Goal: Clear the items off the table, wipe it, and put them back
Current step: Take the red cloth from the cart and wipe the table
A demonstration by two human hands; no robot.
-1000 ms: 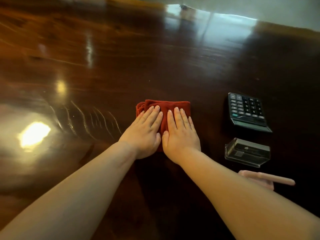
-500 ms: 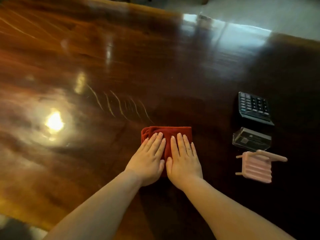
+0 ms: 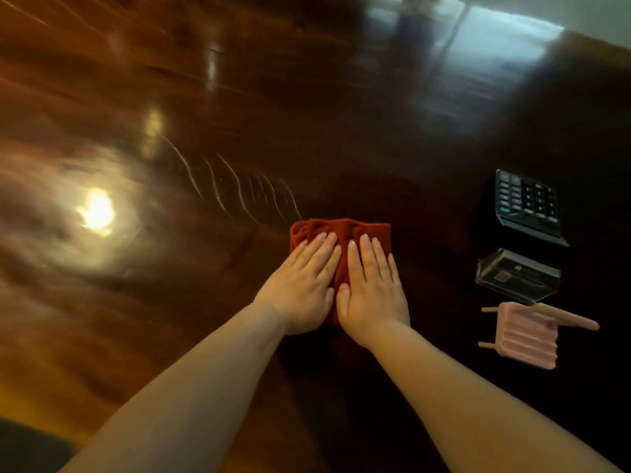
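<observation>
A folded red cloth lies on the dark glossy wooden table. My left hand and my right hand press flat on it side by side, fingers straight and pointing away from me. They cover most of the cloth; only its far edge and a strip between the hands show. Right of the hands a black calculator, a clear plastic case and a pink ribbed holder with a pink stick lie in a column.
Thin wet wipe streaks curve across the table left of and beyond the cloth. A bright lamp reflection glares at the left. The table's near edge shows at the bottom left corner.
Both hands pulled the cloth toward me, from level with the calculator's keys to about its near edge. The streaks now lie beyond the cloth. The pink holder has come fully into view.
</observation>
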